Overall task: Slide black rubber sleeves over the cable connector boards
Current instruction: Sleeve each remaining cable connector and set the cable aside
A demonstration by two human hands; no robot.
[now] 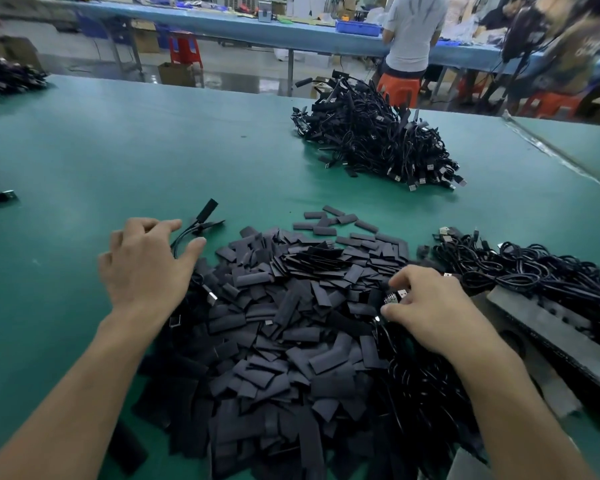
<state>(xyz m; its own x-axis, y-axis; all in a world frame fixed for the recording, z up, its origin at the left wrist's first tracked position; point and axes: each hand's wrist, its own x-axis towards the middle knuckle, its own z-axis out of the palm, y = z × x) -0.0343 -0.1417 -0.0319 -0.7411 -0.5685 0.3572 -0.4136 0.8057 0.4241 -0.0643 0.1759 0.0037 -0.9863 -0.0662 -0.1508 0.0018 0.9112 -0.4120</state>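
Green counter point(118, 150), seen from the head camera.

- Sleeve heap point(291, 323): flat black rubber sleeves piled loose at centre and running toward 6 o'clock. A few strays lie off its edge at 12 to 1 o'clock.
- Left hand point(142, 261): at 9 o'clock of the heap, palm down, fingers spread and nearly straight, gripping nothing. Thin black leads pass under the gap between thumb and index.
- Sleeved cable point(207, 209): just past the left fingertips at 11 o'clock, lying on the counter with its black-covered end tilted up.
- Right hand point(426, 306): at 3 o'clock of the heap, with fingers and thumb curled and pinched round a connector board point(394, 296). The board's small metal parts show at the fingertips, and its cable trails back under the wrist.
- Loose cable bundle point(534, 268): at 3 o'clock, beyond the right hand, with USB plugs showing.
- Grey foam block point(541, 320): lies against that bundle's near side.
- Far cable mound point(378, 140): at 1 o'clock, well apart from the heap.
- Background: a person point(413, 32) stands at a blue bench, back turned.
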